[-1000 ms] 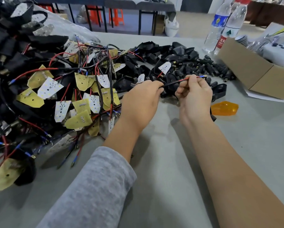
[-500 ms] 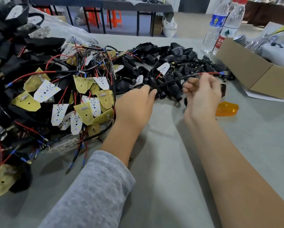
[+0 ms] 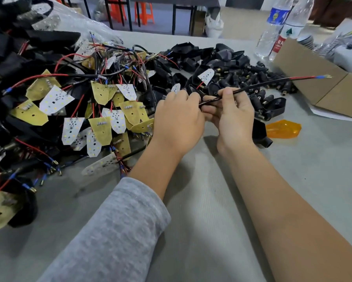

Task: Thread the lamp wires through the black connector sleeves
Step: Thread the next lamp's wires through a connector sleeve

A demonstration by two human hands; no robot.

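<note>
The right hand (image 3: 235, 117) has its fingers (image 3: 228, 94) and thumb curled round a thin black-sheathed lamp wire (image 3: 258, 86), gripping it where it leaves the hand. From there the wire runs up and to the right, clear of the tabletop, and its sheath gives way to red insulation, a short blue sleeve and a bare metal tip (image 3: 326, 76). The left hand (image 3: 177, 119) meets the right at the wire's near end with fingers bent over it; what they pinch is hidden.

Behind the hands lies a heap of small black plastic connector sleeves (image 3: 258, 78), some showing brass ends. Left of it is a tangle of red and black wires with shield-shaped boards (image 3: 101, 129), some yellow, some white and dotted. An orange translucent lens (image 3: 283, 129) lies just right of the right hand on the grey, matte tabletop (image 3: 211, 200). Farther right is an open brown cardboard box (image 3: 317, 82). Two clear plastic bottles (image 3: 273, 27) stand beyond it, with blue and red-green labels whose writing is unreadable.
</note>
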